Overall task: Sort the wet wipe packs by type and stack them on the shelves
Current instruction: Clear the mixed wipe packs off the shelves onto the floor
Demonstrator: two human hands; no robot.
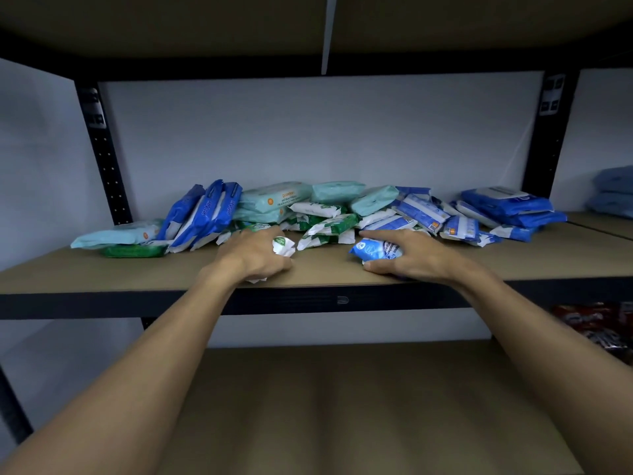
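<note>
1. Head view, the rack: dark metal posts carry brown boards. The middle shelf (325, 270) runs across the picture, with the lower shelf (342, 406) beneath it and the underside of the upper shelf (171, 25) above.
2. A pile of wet wipe packs (376, 214) lies unsorted along the back of the middle shelf, in front of a pale wall.
3. In the pile, from left to right:
   - a mint pack (116, 236) lies flat on a green pack (133, 251);
   - dark blue packs (205, 214) lean on edge;
   - more mint packs (274, 200) are stacked at the centre;
   - green-and-white packs (325, 224) are jumbled in front of them;
   - blue-and-white packs (424, 210) tilt against one another;
   - flat blue packs (507, 204) are stacked at the far end.
4. The left hand (255, 253) rests near the front edge of the middle shelf, fingers curled round a white-and-green pack (283, 246). The pack is crumpled in the grasp, and only its ends show past the fingers.
5. The right hand (416, 257) is well apart from the left, also near the front edge. It holds a blue-and-white pack (373, 253) between the thumb on the near side and spread fingers over the top (the print is too small to read).
6. Both held packs sit just in front of the pile, low over the board; whether they touch it cannot be told.
7. At the right edge are blue folded items (613, 193) on a neighbouring shelf and, lower down, red-and-black packets (596, 323).
</note>
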